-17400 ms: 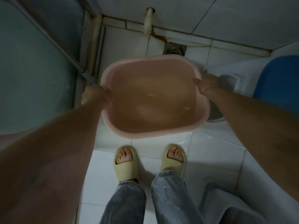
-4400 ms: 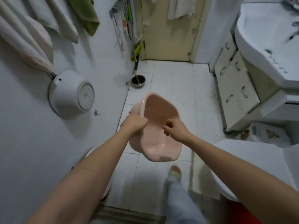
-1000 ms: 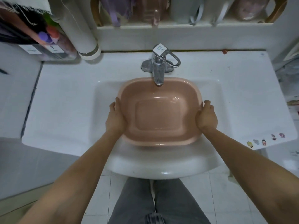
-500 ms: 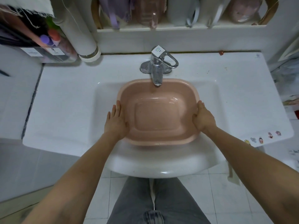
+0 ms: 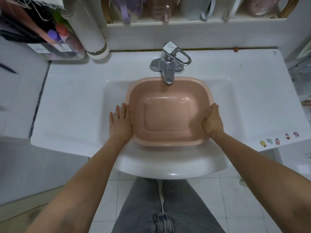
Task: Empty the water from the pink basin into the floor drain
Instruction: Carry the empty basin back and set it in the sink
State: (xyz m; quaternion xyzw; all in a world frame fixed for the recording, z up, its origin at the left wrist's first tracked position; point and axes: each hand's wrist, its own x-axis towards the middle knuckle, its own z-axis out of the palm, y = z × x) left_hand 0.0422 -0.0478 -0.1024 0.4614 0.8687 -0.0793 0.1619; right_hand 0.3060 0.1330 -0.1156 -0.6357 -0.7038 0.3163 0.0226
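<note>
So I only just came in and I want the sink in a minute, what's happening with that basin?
A person stands at the white sink with the pink basin sitting in the bowl, its far rim under the faucet. The basin looks nearly empty, with at most a film of water at the bottom. No water runs from the faucet. The left hand lies open and flat against the basin's left side, and the right hand is open against its right rim. Neither hand grips it.

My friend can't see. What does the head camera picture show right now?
A pink basin sits in a white sink, right under the tap. The left hand and right hand lie open and flat against its two sides, with grey jeans below.
</note>
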